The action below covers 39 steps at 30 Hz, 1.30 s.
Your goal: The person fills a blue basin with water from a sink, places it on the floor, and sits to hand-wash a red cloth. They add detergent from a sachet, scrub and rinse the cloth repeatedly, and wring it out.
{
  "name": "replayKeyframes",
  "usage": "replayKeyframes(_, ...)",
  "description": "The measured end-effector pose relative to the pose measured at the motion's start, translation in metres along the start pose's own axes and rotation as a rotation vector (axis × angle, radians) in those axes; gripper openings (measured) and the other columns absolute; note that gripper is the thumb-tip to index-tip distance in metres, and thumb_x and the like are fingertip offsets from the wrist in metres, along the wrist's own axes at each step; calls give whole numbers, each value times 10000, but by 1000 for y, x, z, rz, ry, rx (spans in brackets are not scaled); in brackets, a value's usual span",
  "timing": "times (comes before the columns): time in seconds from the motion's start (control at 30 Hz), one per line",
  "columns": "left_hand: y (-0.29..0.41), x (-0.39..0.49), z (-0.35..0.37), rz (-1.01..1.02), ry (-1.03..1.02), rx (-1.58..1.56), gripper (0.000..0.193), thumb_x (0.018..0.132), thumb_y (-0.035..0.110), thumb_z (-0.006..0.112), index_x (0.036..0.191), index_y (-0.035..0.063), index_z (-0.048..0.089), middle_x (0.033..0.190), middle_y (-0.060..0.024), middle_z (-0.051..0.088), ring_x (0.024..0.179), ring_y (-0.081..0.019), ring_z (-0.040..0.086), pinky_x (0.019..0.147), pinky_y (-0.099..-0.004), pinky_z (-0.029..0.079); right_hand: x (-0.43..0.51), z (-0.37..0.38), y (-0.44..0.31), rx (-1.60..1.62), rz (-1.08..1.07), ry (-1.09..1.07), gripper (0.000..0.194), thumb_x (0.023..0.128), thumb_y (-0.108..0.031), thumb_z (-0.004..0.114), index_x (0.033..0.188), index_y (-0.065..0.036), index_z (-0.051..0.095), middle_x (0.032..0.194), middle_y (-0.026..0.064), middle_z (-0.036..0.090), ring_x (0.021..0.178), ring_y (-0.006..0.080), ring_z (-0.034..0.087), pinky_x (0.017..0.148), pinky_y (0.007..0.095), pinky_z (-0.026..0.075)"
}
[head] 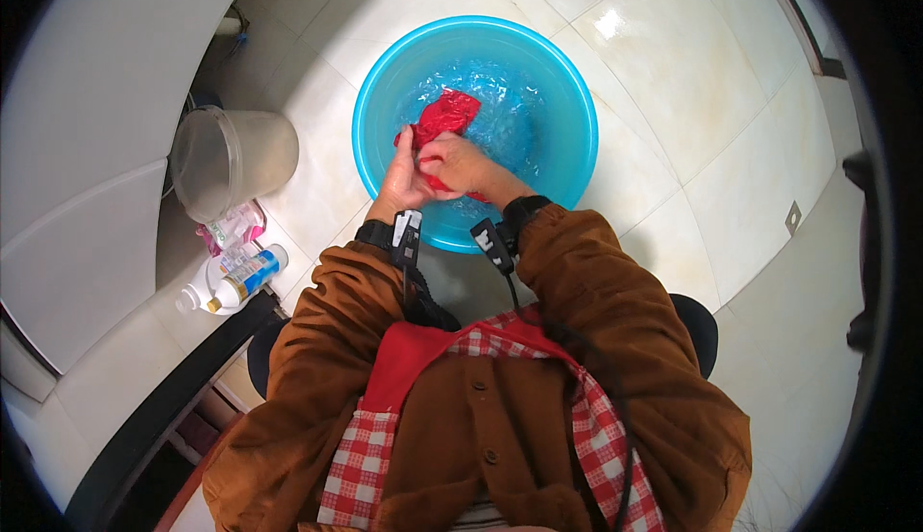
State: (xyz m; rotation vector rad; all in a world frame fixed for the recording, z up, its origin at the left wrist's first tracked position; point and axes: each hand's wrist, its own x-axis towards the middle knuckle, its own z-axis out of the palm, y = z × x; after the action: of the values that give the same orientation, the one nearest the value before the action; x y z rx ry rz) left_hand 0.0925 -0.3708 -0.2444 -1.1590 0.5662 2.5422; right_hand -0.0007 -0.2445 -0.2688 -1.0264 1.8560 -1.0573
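A wet red cloth (pixel 447 112) is bunched between my two hands, above the water (pixel 508 125) in a round blue plastic basin (pixel 577 99). My left hand (pixel 405 179) supports it from the left, palm turned up and thumb pointing away from me. From the right, my right hand (pixel 461 168) grips the cloth with curled fingers against the left palm. Part of the cloth sticks out beyond the hands, and another part hangs below the right wrist. The fingers hide its middle. Ripples and bright reflections cover the water.
A translucent plastic bucket (pixel 263 153) lies tipped on the tiled floor (pixel 649 128) at left. Near it are a pink-and-white plastic packet (pixel 234 228) and a blue-and-white bottle (pixel 252 272) lying on a white bottle (pixel 205 283). A white cabinet (pixel 94 99) borders the left side.
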Motion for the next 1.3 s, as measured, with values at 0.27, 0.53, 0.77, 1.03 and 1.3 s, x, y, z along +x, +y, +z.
replayKeyframes(0.27,16,23,-7,187,-205,-87,305,1041,366,526,1118,94,641,1095,-80,679,1026,-252,643,948,-419,524,-8,-1,-67,155,73,287,333,978,-304,485,1055,-34,663,1071,236,681,983,436,652,864,520,517)
replayKeyframes(0.53,4,-2,55,406,397,669,219,1019,346,535,1133,164,579,990,-8,643,846,-120,599,654,-294,493,-3,-36,13,-522,176,388,285,987,-374,501,1052,-147,661,1021,148,668,962,388,641,814,491,538)
replayKeyframes(0.77,18,-19,47,287,508,929,551,997,407,553,1472,204,364,1349,-87,540,1056,-245,611,739,-416,549,-8,-88,57,-371,272,692,395,892,-258,688,1247,-96,625,1190,202,638,1126,413,579,952,493,481)
replayKeyframes(1.03,0,-3,12,40,153,85,719,976,613,512,1532,210,299,1536,-132,383,1306,-404,479,959,-723,436,16,1,16,95,257,260,485,910,-300,668,1320,-60,564,1271,227,611,1189,419,571,1015,478,457)
replayKeyframes(1.3,14,26,-8,142,-53,-239,404,975,454,612,1174,104,641,1222,-138,658,1127,-301,625,995,-486,499,3,-14,-51,639,69,68,246,945,-242,608,974,-10,683,872,190,686,826,219,670,763,349,503)
